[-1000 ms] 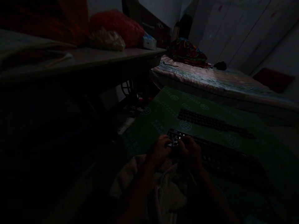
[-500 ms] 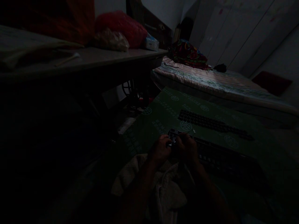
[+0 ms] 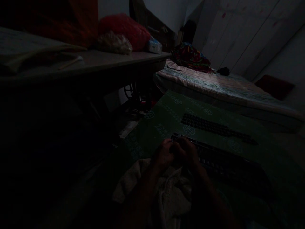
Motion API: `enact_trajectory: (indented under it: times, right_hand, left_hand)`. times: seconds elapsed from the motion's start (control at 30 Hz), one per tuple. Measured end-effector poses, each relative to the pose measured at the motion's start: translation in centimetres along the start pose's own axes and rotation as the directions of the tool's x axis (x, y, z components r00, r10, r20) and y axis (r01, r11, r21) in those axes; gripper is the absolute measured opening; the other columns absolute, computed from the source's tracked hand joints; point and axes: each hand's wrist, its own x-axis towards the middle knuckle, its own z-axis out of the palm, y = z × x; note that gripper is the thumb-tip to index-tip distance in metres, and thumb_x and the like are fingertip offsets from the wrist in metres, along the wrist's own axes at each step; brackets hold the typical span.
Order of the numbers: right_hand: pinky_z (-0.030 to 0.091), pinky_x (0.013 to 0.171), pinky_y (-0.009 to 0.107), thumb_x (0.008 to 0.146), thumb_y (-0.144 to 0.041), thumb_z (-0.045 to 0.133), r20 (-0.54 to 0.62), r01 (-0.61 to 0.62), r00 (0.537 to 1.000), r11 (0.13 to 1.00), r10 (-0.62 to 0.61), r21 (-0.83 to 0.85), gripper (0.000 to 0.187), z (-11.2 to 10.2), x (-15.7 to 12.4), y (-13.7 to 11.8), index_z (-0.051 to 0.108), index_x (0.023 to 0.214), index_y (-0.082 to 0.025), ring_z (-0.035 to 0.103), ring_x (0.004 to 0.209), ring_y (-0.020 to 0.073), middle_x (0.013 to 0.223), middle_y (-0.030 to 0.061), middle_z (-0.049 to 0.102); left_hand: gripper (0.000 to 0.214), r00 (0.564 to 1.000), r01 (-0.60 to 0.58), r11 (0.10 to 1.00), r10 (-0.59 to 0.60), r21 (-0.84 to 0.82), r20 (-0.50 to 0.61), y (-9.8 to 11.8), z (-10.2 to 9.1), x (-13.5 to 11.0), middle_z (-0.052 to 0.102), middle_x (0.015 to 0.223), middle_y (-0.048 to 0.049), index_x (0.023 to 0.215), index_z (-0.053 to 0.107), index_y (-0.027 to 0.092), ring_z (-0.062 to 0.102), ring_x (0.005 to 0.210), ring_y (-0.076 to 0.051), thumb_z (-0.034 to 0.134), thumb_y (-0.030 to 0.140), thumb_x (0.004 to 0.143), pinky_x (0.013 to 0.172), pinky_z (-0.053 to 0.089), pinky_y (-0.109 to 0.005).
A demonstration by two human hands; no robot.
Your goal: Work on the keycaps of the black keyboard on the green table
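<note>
In dim light, my left hand [image 3: 164,154] is at the left end of a dark keyboard [image 3: 228,163], its fingers curled. My right hand [image 3: 187,151] presses close beside it, fingers bent over the same end. Whatever the fingers pinch is hidden between the two hands. Behind the keyboard, rows of dark keycaps [image 3: 214,126] lie laid out in keyboard order. Both keyboard and keycaps rest on a green printed board [image 3: 159,111].
Pale crumpled cloth [image 3: 175,194] lies below my forearms. To the left stands a table [image 3: 100,62] with a red plastic bag [image 3: 126,30] and a tissue pack [image 3: 154,46]. A bed [image 3: 214,82] extends behind the board, and a sewing-machine wheel [image 3: 128,91] shows under the table.
My right hand has moved slightly left, against my left hand, covering the lit keyboard corner between them. A small bright glint right of the right hand no longer shows.
</note>
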Motion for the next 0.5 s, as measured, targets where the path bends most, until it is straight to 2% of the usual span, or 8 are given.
enact_trajectory:
  times: [0.13, 0.3, 0.43, 0.5]
  right_hand:
    - [0.039, 0.052, 0.021, 0.077, -0.041, 0.051, 0.049, 0.018, 0.999, 1.0, -0.019, 0.015, 0.025, 0.4, 0.3, 0.5, 0.057, 0.074, -0.018, 0.055, 0.058, 0.0128, 0.064, 0.001, 0.061]
    - [0.034, 0.048, 0.019, 0.077, -0.043, 0.051, 0.02, 0.058, 0.998, 0.997, -0.059, 0.049, 0.029, 1.3, 1.3, 1.2, 0.052, 0.064, -0.018, 0.046, 0.052, 0.0092, 0.057, -0.0024, 0.052]
    - [0.028, 0.045, 0.019, 0.076, -0.045, 0.05, -0.051, 0.05, 0.998, 0.997, -0.047, 0.056, 0.034, 1.7, 1.7, 0.9, 0.046, 0.056, -0.018, 0.04, 0.047, 0.0079, 0.05, -0.0045, 0.044]
    - [0.028, 0.044, 0.019, 0.075, -0.045, 0.05, -0.06, 0.049, 0.997, 0.995, -0.044, 0.084, 0.034, 1.8, 1.7, 0.8, 0.046, 0.055, -0.019, 0.038, 0.047, 0.0079, 0.05, -0.0045, 0.044]
  left_hand:
    - [0.041, 0.997, 0.067, 0.991, -0.072, -0.111, -0.036, -0.7, 0.1, 0.2, 0.057, 0.114, -0.0091, 0.106, 0.057, 0.015, 0.058, 0.097, -0.02, 0.058, 0.017, 0.065, 0.085, 0.046, -0.029]
    - [0.039, 0.996, 0.084, 0.953, -0.09, -0.29, -0.006, -0.9, 0.0, 0.8, 0.06, 0.108, -0.0078, 0.103, 0.056, 0.016, 0.06, 0.093, -0.02, 0.057, 0.018, 0.064, 0.081, 0.049, -0.029]
    - [0.029, 0.996, 0.087, 0.958, -0.088, -0.275, 0.007, -0.4, -0.3, 0.8, 0.062, 0.104, -0.0079, 0.091, 0.06, 0.015, 0.06, 0.092, -0.021, 0.058, 0.017, 0.063, 0.082, 0.048, -0.03]
    - [0.03, 0.995, 0.098, 0.957, -0.102, -0.271, 0.0, -0.2, -0.4, 0.8, 0.063, 0.101, -0.007, 0.093, 0.059, 0.016, 0.061, 0.091, -0.021, 0.057, 0.017, 0.063, 0.081, 0.049, -0.031]
